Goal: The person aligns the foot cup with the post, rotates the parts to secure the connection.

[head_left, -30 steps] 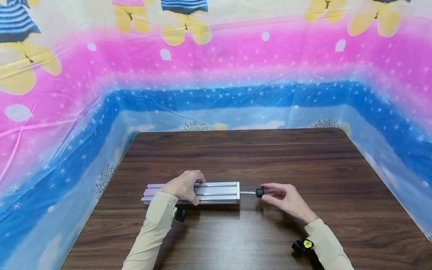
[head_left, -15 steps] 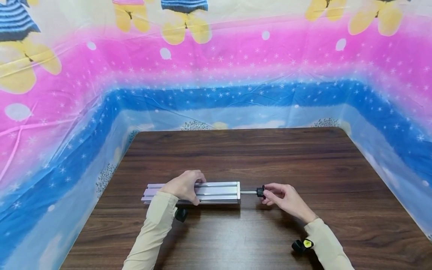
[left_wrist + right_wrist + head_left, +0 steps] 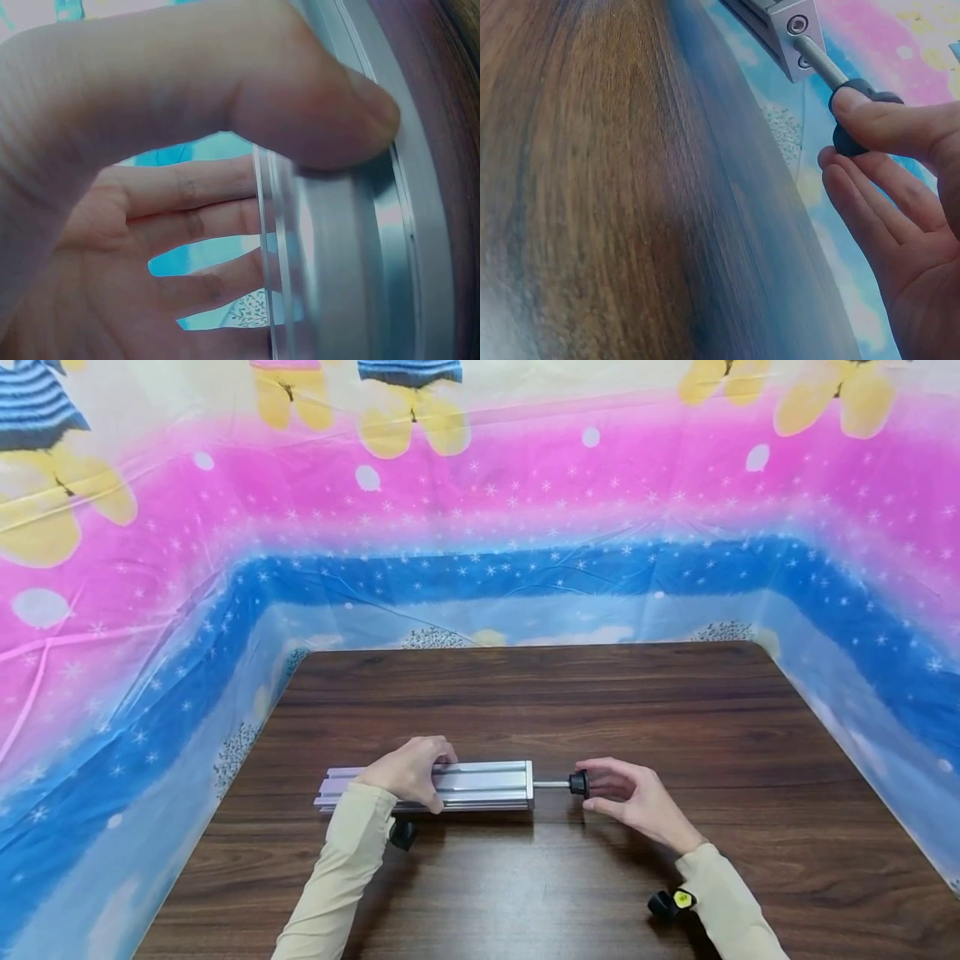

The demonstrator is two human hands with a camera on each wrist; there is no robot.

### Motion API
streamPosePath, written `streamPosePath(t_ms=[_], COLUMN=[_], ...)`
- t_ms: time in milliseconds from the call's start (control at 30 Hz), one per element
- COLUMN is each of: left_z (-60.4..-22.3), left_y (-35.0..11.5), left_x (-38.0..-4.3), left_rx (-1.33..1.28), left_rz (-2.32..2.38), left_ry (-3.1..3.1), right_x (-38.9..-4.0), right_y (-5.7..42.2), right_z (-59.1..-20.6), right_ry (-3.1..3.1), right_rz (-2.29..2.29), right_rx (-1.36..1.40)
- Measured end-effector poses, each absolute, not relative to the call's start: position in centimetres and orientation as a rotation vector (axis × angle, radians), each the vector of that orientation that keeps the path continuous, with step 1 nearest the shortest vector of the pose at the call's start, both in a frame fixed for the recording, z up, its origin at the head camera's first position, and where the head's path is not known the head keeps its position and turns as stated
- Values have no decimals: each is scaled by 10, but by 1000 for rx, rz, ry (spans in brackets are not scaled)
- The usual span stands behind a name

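A silver aluminium profile [image 3: 487, 785] lies lengthwise across the table, with an end plate [image 3: 786, 31] on its right end. My left hand [image 3: 407, 770] grips it from above, thumb on the near side and fingers over the far side. From the end plate a threaded rod [image 3: 823, 64] sticks out to the right, carrying a black lobed knob [image 3: 578, 783]. My right hand [image 3: 637, 796] holds this knob between thumb and fingers; in the right wrist view the thumb lies on one lobe. The other fingers [image 3: 870, 206] extend loosely below it.
The dark wood-grain table [image 3: 525, 702] is bordered by a pink and blue patterned cloth [image 3: 510, 577] at the back and sides. Black wrist cameras [image 3: 403, 836] hang by both cuffs, the right one with a yellow mark.
The knob has turned on the rod. The right fingers drew together on it half a second ago and now stand wider around it. The left hand keeps its grip on the profile.
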State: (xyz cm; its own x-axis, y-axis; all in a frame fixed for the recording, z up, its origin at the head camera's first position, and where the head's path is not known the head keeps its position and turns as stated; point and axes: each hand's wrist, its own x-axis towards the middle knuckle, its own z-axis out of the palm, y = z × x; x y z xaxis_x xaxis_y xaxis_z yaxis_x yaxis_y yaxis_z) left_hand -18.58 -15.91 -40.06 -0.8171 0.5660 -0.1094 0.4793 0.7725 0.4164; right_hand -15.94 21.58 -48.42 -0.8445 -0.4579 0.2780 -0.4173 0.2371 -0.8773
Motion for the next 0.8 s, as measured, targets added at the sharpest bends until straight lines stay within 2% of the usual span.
streamPosePath(t_ms=[800], left_z=[-402], left_y=[-157], left_x=[-186], left_rx=[814], left_rz=[531], left_ry=[2732], right_x=[-161], right_y=[216], right_z=[-484], right_ry=[2351], right_rz=[-1652], right_rx=[-720])
